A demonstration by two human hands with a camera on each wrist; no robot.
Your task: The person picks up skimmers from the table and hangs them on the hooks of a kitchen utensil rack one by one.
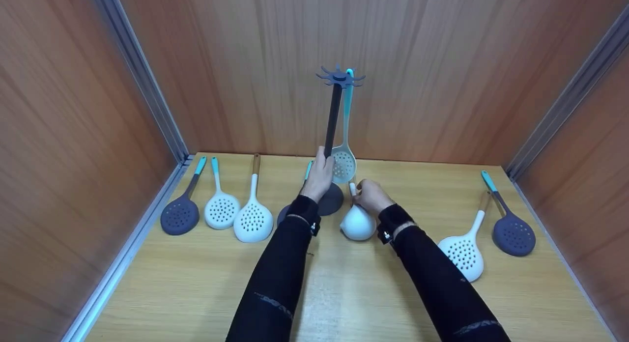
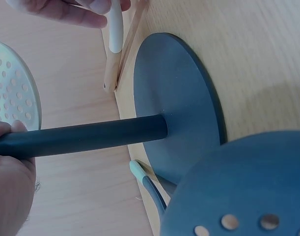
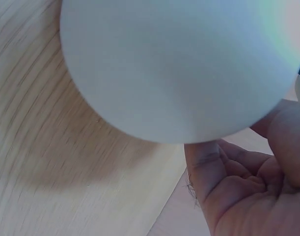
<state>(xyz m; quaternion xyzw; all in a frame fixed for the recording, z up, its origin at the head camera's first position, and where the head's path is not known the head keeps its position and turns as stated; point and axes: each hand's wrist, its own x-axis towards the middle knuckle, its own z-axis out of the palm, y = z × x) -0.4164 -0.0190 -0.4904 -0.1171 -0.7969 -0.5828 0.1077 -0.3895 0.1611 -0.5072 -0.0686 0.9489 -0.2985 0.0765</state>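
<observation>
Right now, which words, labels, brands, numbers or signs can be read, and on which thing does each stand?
None can be read.
Left sleeve: pale marking, too blurred to tell if it is lettering.
Right sleeve: pale marking, also too blurred.
No lettering shows on the dark stand or white ladle.

Dark turquoise-handled skimmer (image 1: 180,216) that lay leftmost, two white skimmers (image 1: 253,222) beside it, wood-grain back panel (image 1: 275,76) (grey metal strips (image 1: 138,64) edged it)
</observation>
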